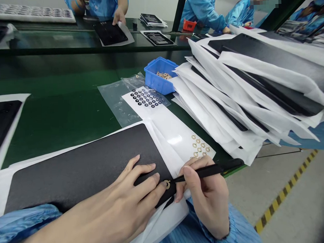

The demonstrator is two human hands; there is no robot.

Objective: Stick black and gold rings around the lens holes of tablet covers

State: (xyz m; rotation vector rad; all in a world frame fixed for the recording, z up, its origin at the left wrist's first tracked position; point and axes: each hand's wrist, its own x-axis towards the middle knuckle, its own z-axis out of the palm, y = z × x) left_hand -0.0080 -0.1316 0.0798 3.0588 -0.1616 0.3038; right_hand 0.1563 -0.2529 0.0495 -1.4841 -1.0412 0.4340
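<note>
My left hand (120, 209) lies with its fingers spread on a flat black panel (83, 164), which rests on white paper. A small gold ring (168, 186) sits near the panel's right edge, close to a fingertip of that hand. My right hand (208, 194) is closed around black tweezers (211, 170), whose tip meets the gold ring. Beyond both hands, a white sheet (172, 122) carries black rings (147, 97) at its far end and several gold rings (199, 145) at its near end.
A blue bin (157, 84) holds small gold-coloured parts, beside a clear plastic bag (111, 100). Black panels interleaved with white paper form a tall stack (230, 93) at right. Another black panel (3, 121) lies at left. Across the bench, co-workers in blue handle panels near a white tray (31, 14).
</note>
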